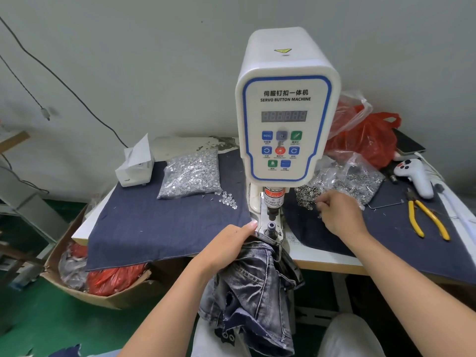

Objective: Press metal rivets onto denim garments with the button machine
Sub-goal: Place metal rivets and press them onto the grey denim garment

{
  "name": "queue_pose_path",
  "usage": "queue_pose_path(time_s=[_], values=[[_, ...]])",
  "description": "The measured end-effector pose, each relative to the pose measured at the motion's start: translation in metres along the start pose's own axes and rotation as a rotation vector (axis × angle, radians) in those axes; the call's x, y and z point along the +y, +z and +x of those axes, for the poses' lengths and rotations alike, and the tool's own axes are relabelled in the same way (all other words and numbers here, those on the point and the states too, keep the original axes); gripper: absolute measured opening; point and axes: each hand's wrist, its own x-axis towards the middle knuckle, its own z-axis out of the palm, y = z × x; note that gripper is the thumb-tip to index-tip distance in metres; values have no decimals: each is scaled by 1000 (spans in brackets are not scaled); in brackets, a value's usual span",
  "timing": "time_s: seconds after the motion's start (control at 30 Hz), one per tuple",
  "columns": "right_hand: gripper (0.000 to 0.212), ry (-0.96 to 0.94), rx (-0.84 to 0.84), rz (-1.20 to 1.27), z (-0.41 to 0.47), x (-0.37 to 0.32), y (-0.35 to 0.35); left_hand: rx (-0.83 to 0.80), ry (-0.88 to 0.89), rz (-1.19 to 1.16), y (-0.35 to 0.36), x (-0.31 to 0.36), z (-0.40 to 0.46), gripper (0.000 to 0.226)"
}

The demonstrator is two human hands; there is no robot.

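The white servo button machine (284, 119) stands at the table's middle, its press head (273, 202) above the lower die (270, 226). A washed grey denim garment (257, 287) hangs off the table's front edge, its top corner just below the die. My left hand (226, 247) grips that upper edge of the garment left of the die. My right hand (338, 215) reaches right of the machine, fingers curled at a loose pile of small metal rivets (306, 195) spilling from a clear bag (350, 177). Whether it pinches a rivet is hidden.
A clear bag of silver caps (192, 173) and a few loose ones (228, 199) lie left on dark blue cloth (154, 228). A white tissue box (135, 167) sits behind. Yellow-handled pliers (425, 219), a white handheld device (414, 176) and red plastic bags (368, 137) lie right. A cardboard box (103, 287) stands on the floor at left.
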Motion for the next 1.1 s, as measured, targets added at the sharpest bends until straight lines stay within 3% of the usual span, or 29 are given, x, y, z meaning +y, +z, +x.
queue_pose_path(time_s=[0.17, 0.27, 0.4, 0.53, 0.73, 1.1], values=[[14, 143, -194, 651, -24, -24, 1, 268, 117, 208, 2, 2, -4, 48], [11, 161, -306, 752, -41, -42, 2, 511, 121, 246, -6, 5, -3, 17], [14, 247, -423, 858, -55, -57, 6, 671, -34, 398, -21, -1, 7, 18], [11, 418, -554, 1072, -64, -64, 9, 705, -115, 490, -30, -8, 19, 10], [10, 692, -619, 1291, -68, -71, 9, 653, -173, 556, -31, -2, 42, 13], [11, 821, -688, 1487, -71, -72, 10, 635, -68, 729, -27, -9, 68, 16]])
